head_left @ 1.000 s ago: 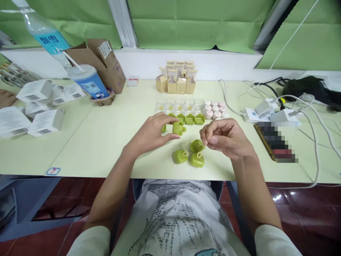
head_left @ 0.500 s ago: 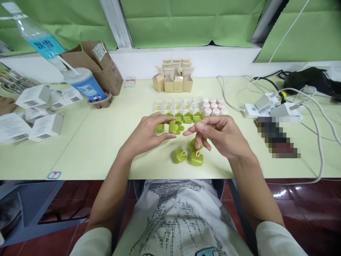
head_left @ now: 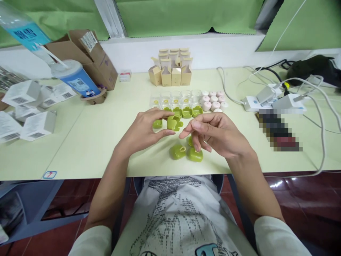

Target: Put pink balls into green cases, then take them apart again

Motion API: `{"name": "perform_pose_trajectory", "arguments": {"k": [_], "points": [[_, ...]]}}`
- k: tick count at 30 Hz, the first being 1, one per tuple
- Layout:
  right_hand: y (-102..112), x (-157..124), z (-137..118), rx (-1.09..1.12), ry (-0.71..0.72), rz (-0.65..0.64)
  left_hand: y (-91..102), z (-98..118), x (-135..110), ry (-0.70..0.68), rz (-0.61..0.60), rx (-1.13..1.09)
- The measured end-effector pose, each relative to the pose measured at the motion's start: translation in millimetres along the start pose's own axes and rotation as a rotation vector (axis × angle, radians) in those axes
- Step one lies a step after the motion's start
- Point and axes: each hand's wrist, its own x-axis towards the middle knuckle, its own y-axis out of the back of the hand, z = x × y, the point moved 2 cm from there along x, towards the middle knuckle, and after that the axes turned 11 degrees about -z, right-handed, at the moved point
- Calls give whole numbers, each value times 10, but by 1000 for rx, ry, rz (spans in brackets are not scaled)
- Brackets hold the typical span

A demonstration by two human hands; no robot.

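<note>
My left hand [head_left: 145,129] pinches a small lime-green case [head_left: 173,123] between thumb and fingers, above the table; a rounded tab sticks out on its right. Just right of that case is my right hand [head_left: 213,133], one finger stretched toward it and the others loosely bent and apart. I see nothing held in it. Below the hands sit closed green cases with pale yellow loops, among them a left one [head_left: 178,152] and a right one [head_left: 195,155]; another is partly covered by my right fingers. Behind, a row of open green cases [head_left: 187,112] is partly hidden by my hands.
Clear plastic boxes [head_left: 176,97] and pale pink round pieces [head_left: 213,101] stand behind the green row. Small open cardboard boxes [head_left: 171,76] are near the wall. White boxes [head_left: 38,124] and a blue cup [head_left: 77,80] lie left; a power strip [head_left: 255,104] with cables is right.
The whole view has shifted slightly, so the table things sit a little higher in it. My left hand keeps the green case, and my right hand stays close beside it.
</note>
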Motion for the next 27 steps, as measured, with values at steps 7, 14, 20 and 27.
{"name": "perform_pose_trajectory", "arguments": {"k": [7,14,20,27], "points": [[11,0,1,12,-7,56,3,16,2,-5,-2,4],[20,8,92,-270,98,314,-5,39,0,23,45,-83],[20,127,254,-246,118,269,-114,48,45,-5,107,-275],[-23,210,345,-54,106,266,-284,-17,98,-74,314,-188]]}}
